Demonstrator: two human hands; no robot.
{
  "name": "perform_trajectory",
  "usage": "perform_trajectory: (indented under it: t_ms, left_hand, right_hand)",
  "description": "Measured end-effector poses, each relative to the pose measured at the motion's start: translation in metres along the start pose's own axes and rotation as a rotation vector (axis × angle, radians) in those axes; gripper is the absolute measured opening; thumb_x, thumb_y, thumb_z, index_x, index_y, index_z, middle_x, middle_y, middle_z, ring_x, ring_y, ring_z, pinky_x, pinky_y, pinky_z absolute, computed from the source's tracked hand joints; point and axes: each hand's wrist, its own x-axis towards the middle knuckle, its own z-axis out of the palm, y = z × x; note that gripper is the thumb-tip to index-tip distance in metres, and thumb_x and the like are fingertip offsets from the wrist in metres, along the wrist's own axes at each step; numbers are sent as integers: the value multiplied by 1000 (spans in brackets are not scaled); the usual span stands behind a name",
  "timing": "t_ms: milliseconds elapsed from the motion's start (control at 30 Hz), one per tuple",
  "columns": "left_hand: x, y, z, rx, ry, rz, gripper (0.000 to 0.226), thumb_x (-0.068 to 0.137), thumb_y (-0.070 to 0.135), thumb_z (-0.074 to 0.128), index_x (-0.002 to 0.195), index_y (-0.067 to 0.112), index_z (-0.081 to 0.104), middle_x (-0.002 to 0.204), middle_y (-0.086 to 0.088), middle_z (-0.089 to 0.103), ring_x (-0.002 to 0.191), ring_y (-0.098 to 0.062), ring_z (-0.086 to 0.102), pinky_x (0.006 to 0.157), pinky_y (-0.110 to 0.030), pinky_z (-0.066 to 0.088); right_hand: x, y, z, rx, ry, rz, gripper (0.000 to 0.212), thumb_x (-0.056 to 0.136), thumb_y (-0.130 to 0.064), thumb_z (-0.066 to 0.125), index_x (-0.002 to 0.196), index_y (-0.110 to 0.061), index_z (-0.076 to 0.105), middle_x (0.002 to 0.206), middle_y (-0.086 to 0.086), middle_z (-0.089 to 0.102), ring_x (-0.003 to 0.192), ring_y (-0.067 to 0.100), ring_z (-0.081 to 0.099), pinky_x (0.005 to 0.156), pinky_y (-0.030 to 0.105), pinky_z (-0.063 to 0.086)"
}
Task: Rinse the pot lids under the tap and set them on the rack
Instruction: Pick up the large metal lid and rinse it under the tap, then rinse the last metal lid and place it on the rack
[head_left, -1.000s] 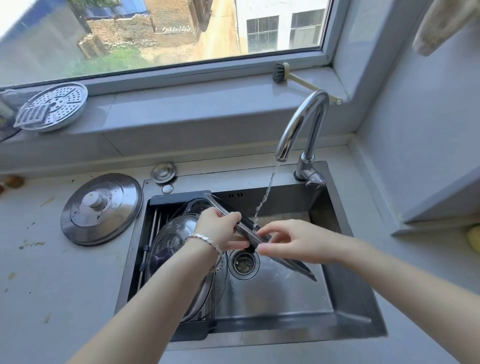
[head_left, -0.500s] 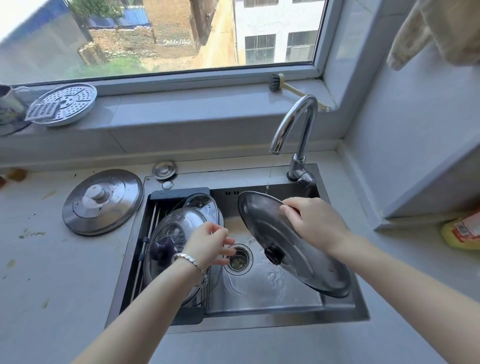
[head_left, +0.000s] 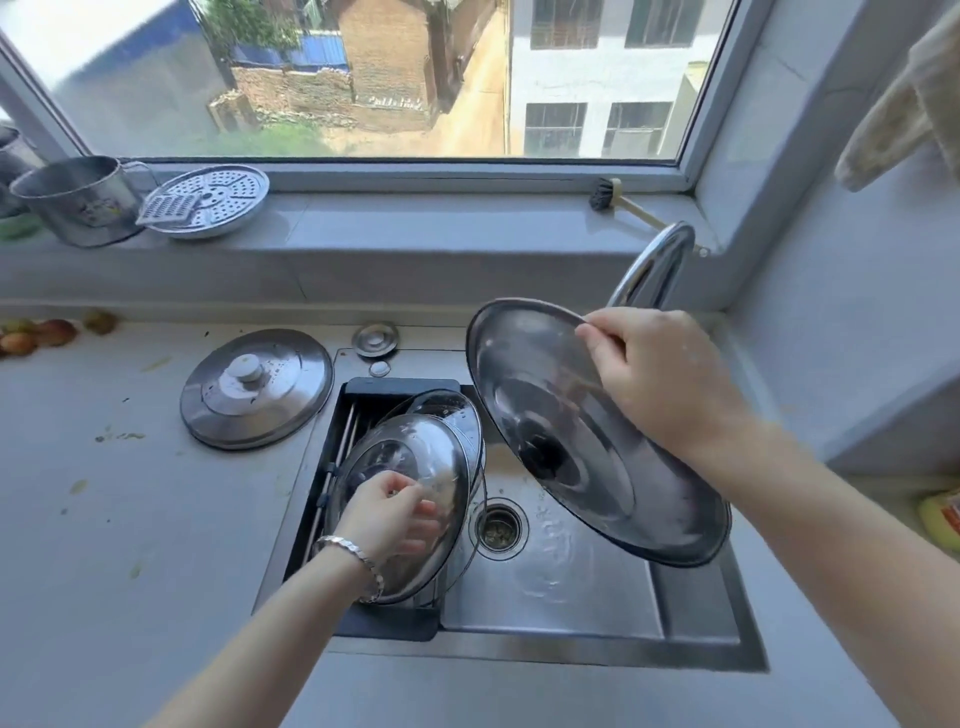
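Note:
My right hand (head_left: 660, 379) grips the top rim of a large steel lid (head_left: 566, 426) with a black knob and holds it tilted above the sink (head_left: 696, 613), just below the tap (head_left: 654, 265). No stream of water shows at the spout. My left hand (head_left: 389, 514) is on the front glass lid (head_left: 410, 452), with its fingers curled around the lid's edge. That lid leans in the black-framed rack (head_left: 400, 387) at the sink's left side. A second glass lid (head_left: 452, 410) stands behind it. Another steel lid (head_left: 254, 387) lies flat on the counter, left of the sink.
The drain (head_left: 498, 527) lies open in the wet basin. A sink plug (head_left: 375, 339) rests behind the rack. On the sill stand a metal mug (head_left: 78, 200), a steamer plate (head_left: 208, 200) and a brush (head_left: 623, 202). Fruit (head_left: 36, 332) lies far left; a yellow packet (head_left: 940, 519) far right.
My right hand turned the steel lid from edge-on under the stream and raised it, tilted. My left hand let go of it and moved onto the glass lid. The stream is gone.

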Motion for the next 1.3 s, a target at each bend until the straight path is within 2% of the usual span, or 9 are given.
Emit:
perform_trajectory:
  t_ms: [167,300,433,533,767,933,1100,1200,1300]
  left_hand:
    - [14,-10,-36,-117,51,-45,9,95,12,44,92,8,51,84,-10,62,65,-21,60,53,-30,48]
    - [22,-19,-58,-183,63,-99,30,97,30,39,121,14,44,118,-9,49,96,-26,55,74,-39,49]
    - [33,-28,-80,-345,-6,-247,26,95,38,39,86,18,54,89,-2,59,81,-24,57,73,-38,49]
    - [49,-43,-95,-353,0,-285,25,92,39,46,83,18,58,86,-3,63,81,-23,59,73,-34,50]
    - [89,-73,-110,-293,-10,-357,39,93,38,46,120,11,53,112,-6,62,105,-25,58,69,-31,52]
    - [98,-73,-104,-178,-80,-395,23,98,28,38,86,13,53,95,-2,55,106,-28,51,92,-39,41]
    - [114,-83,-108,-99,-71,-363,31,96,31,41,115,8,50,118,-10,53,118,-30,49,92,-41,43]
    - [119,-90,-112,45,-54,-269,20,96,28,42,103,12,51,86,0,53,95,-25,51,87,-36,44]
    - [125,-87,-121,230,-31,-210,26,93,25,45,112,10,53,90,-6,59,95,-28,55,89,-36,45]
  right_hand:
    - [47,-41,-4,260,62,41,45,95,-18,48,51,-15,37,45,-1,35,44,14,31,49,27,27]
    - [67,-49,47,427,70,291,42,95,-17,47,55,-7,45,48,2,35,46,12,31,49,28,25]
    - [58,-49,125,622,53,624,45,89,-5,43,50,-16,24,51,1,19,50,15,17,50,30,10]
    - [44,-49,167,619,7,805,44,89,-4,40,53,-18,21,53,0,17,52,15,14,50,28,8]
    - [35,-44,212,567,-29,877,40,89,-5,38,55,-18,20,56,0,18,54,14,14,51,30,8]
    - [32,-25,220,417,-144,897,36,90,-8,38,58,-15,25,58,2,29,55,18,25,49,31,17]
    - [34,-23,218,361,-302,883,19,92,-15,37,100,-5,52,89,8,55,88,27,48,70,30,34]
    - [35,-23,214,262,-438,879,42,93,-14,37,131,1,34,125,20,50,113,34,47,82,34,36]
    - [39,-26,208,175,-498,864,56,91,-14,42,140,2,19,138,24,33,124,37,38,95,38,35]
